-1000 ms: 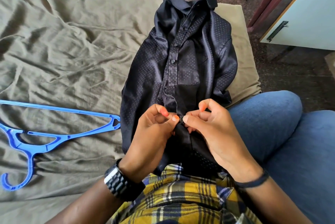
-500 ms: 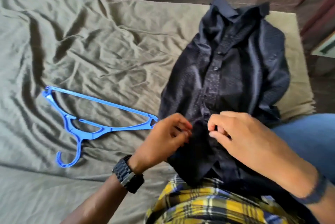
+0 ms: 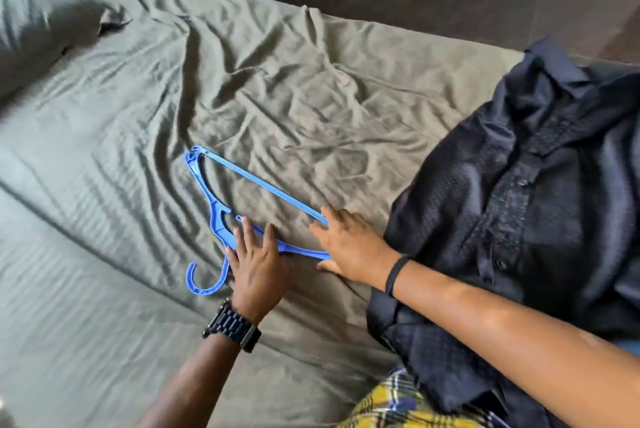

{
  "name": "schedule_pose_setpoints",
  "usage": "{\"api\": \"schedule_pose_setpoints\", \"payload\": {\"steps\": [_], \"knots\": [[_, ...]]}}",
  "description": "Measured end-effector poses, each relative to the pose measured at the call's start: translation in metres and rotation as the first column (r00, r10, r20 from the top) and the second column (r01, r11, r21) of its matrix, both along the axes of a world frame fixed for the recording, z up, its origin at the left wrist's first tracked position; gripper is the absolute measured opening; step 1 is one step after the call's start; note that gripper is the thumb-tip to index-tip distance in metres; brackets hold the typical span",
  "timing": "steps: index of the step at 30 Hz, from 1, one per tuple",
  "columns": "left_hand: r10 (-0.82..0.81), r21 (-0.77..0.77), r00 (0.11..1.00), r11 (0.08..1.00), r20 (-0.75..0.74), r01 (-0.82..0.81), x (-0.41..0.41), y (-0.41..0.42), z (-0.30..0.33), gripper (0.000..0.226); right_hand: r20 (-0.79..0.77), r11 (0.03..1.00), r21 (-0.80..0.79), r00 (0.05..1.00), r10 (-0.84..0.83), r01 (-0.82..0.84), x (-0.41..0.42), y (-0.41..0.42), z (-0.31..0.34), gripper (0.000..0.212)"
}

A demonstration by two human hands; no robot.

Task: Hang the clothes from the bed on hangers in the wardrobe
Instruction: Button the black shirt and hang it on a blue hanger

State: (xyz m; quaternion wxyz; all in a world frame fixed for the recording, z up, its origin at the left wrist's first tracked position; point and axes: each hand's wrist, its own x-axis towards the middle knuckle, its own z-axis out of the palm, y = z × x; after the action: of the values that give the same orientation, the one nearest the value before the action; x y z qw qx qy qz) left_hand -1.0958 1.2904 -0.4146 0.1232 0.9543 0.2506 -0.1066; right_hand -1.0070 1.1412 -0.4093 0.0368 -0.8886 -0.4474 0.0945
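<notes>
Hanger (image 3: 221,219) now lies under both hands: left hand (image 3: 256,259) and right hand (image 3: 349,247) have left the shirt (image 3: 519,219), fingers spread flat, nothing clamped; pickup likely next.

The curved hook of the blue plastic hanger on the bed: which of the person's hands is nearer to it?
Left. The left hand lies on the blue plastic hanger right beside its curved hook. The right hand rests at the hanger's far end, beside the dark shirt.
</notes>
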Motion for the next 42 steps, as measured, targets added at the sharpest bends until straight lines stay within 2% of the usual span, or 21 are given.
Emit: {"api": "schedule_pose_setpoints", "payload": {"steps": [3,6,8,11,13,15,17,19,20,21,22,23,24,25,26,29,32,35,38,40,42], "knots": [[-0.052,0.025,0.995,0.998,0.085,0.05,0.001,0.001,-0.006,0.063,0.125,0.999,0.041,0.992,-0.01,0.005,-0.001,-0.002,-0.01,0.049],[-0.026,-0.01,0.957,1.0,0.29,0.03,0.007,-0.002,-0.004,0.064,0.132,0.99,0.143,0.991,-0.036,0.017,0.01,-0.006,-0.008,0.025],[-0.084,0.056,0.897,0.996,0.435,0.066,0.018,-0.006,0.004,0.067,0.151,0.969,0.244,0.986,-0.072,0.033,0.019,-0.008,0.0,0.014],[-0.185,0.156,0.82,0.981,0.541,0.118,0.042,-0.014,0.017,0.066,0.166,0.919,0.388,0.977,-0.137,0.063,0.031,-0.012,0.014,0.017],[-0.195,0.148,0.752,0.98,0.63,0.131,0.066,-0.022,0.029,0.064,0.171,0.902,0.422,0.97,-0.174,0.087,0.041,-0.022,0.027,0.02],[-0.177,0.083,0.673,0.982,0.718,0.17,0.09,-0.036,0.04,0.066,0.089,0.86,0.47,0.959,-0.269,0.198,0.051,-0.037,0.041,0.023],[-0.133,-0.03,0.596,0.966,0.792,0.256,0.109,-0.061,0.052,0.069,-0.085,0.778,0.518,0.927,-0.366,0.355,0.061,-0.058,0.058,0.022],[0.001,-0.236,0.604,0.921,0.797,0.31,0.126,-0.086,0.054,0.074,-0.254,0.648,0.58,0.866,-0.432,0.493,0.071,-0.079,0.071,0.019],[0.097,-0.365,0.644,0.882,0.759,0.297,0.138,-0.103,0.057,0.077,-0.381,0.552,0.602,0.815,-0.437,0.577,0.078,-0.095,0.079,0.018],[0.229,-0.537,0.709,0.807,0.667,0.245,0.147,-0.113,0.057,0.078,-0.522,0.453,0.605,0.756,-0.395,0.655,0.082,-0.106,0.086,0.019],[0.375,-0.746,0.765,0.635,0.524,0.2,0.161,-0.126,0.058,0.075,-0.65,0.351,0.593,0.688,-0.323,0.725,0.087,-0.121,0.092,0.02],[0.502,-0.925,0.8,0.344,0.328,0.163,0.173,-0.136,0.063,0.065,-0.756,0.274,0.553,0.612,-0.23,0.787,0.09,-0.134,0.097,0.02],[0.529,-0.991,0.841,0.01,0.116,0.13,0.183,-0.146,0.071,0.049,-0.829,0.22,0.509,0.543,-0.135,0.832,0.092,-0.146,0.102,0.019],[0.486,-0.958,0.873,-0.266,-0.036,0.109,0.191,-0.158,0.081,0.033,-0.86,0.192,0.483,0.504,-0.078,0.854,0.096,-0.161,0.106,0.019],[0.441,-0.911,0.892,-0.4,-0.096,0.1,0.196,-0.166,0.09,0.023,-0.87,0.183,0.474,0.49,-0.058,0.862,0.099,-0.174,0.109,0.02],[0.381,-0.838,0.914,-0.536,-0.138,0.097,0.22,-0.191,0.108,0.024,-0.86,0.167,0.464,0.488,-0.15,0.87,0.113,-0.219,0.114,0.022],[0.338,-0.855,0.933,-0.513,-0.125,0.071,0.245,-0.216,0.11,0.024,-0.883,0.171,0.382,0.413,-0.222,0.908,0.128,-0.253,0.117,0.014],[0.272,-0.881,0.958,-0.47,-0.087,0.053,0.264,-0.251,0.105,0.027,-0.874,0.168,0.263,0.308,-0.377,0.95,0.148,-0.276,0.12,0.008],[0.2,-0.908,0.978,-0.417,-0.055,0.034,0.279,-0.283,0.099,0.023,-0.812,0.136,0.234,0.27,-0.517,0.963,0.167,-0.294,0.124,0.015],[0.115,-0.949,0.993,-0.315,-0.005,0.032,0.294,-0.295,0.095,0.019,-0.754,0.097,0.308,0.305,-0.583,0.946,0.178,-0.309,0.13,0.025],[-0.027,-0.986,0.995,-0.134,0.1,0.096,0.312,-0.304,0.092,0.021,-0.59,0.114,0.424,0.369,-0.718,0.898,0.188,-0.33,0.14,0.029]]}}
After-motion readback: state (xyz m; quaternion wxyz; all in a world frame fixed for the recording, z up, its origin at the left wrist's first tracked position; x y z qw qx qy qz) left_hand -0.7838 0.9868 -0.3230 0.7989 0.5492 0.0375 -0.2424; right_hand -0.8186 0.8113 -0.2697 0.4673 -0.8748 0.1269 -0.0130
